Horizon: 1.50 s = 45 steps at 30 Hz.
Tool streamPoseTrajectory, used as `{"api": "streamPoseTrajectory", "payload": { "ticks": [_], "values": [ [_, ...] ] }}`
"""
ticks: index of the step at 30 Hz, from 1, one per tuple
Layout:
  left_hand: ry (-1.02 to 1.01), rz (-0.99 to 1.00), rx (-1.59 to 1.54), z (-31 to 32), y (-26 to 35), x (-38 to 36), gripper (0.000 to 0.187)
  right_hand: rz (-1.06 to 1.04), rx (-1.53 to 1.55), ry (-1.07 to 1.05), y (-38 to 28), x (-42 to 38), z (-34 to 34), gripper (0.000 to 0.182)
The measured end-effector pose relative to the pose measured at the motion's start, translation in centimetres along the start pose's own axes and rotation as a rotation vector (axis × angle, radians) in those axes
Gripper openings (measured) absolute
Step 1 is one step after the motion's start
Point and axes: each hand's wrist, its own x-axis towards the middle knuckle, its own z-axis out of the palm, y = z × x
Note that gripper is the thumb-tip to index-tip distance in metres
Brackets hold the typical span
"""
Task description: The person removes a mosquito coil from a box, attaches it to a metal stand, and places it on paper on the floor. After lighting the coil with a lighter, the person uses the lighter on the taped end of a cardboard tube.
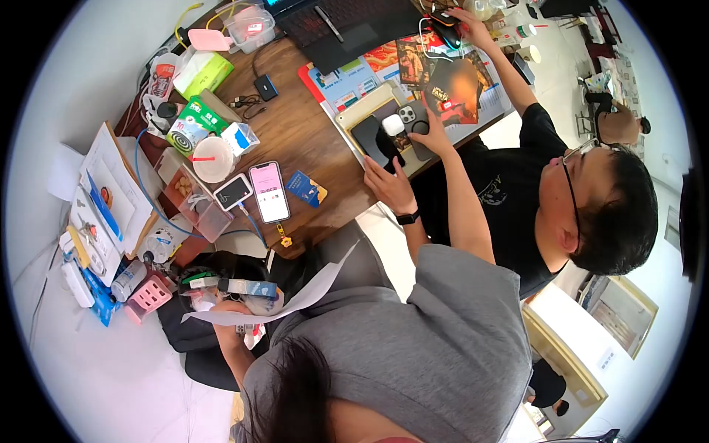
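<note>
My left hand, partly hidden, closes on a curved white sheet of paper above a dark bag with small packages in it. Out over the desk, my right hand has its thumb on a dark phone and its fingers around the upper edge. Beside that phone are a white earbud case, a phone with several camera lenses and a gold tablet-like slab. A co-worker's watch-wearing hand reaches close to the phones.
The co-worker in black sits alongside, another hand on a mouse. On the wooden desk are a laptop, a lit phone, a lidded cup and a green box. A pink basket stands near the bag.
</note>
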Motion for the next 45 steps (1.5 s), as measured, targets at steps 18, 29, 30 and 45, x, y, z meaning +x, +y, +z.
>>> {"api": "streamPoseTrajectory", "payload": {
  "ticks": [18,29,30,45],
  "values": [
    [0.080,0.026,0.062,0.3,-1.6,-1.9,0.047,-0.273,-0.069,0.398,-8.8,1.1,0.0,0.057],
    [0.058,-0.032,0.005,0.7,-2.8,-2.9,0.045,0.313,-0.079,0.235,-6.3,-1.6,3.8,0.068],
    [0.039,-0.027,-0.007,0.8,-2.5,-2.7,0.043,0.345,-0.093,0.231,-6.7,-1.4,4.2,0.068],
    [0.100,-0.102,-0.249,1.2,-0.9,-4.3,0.038,0.309,0.079,0.167,-18.8,-2.0,10.8,0.068]
  ]
}}
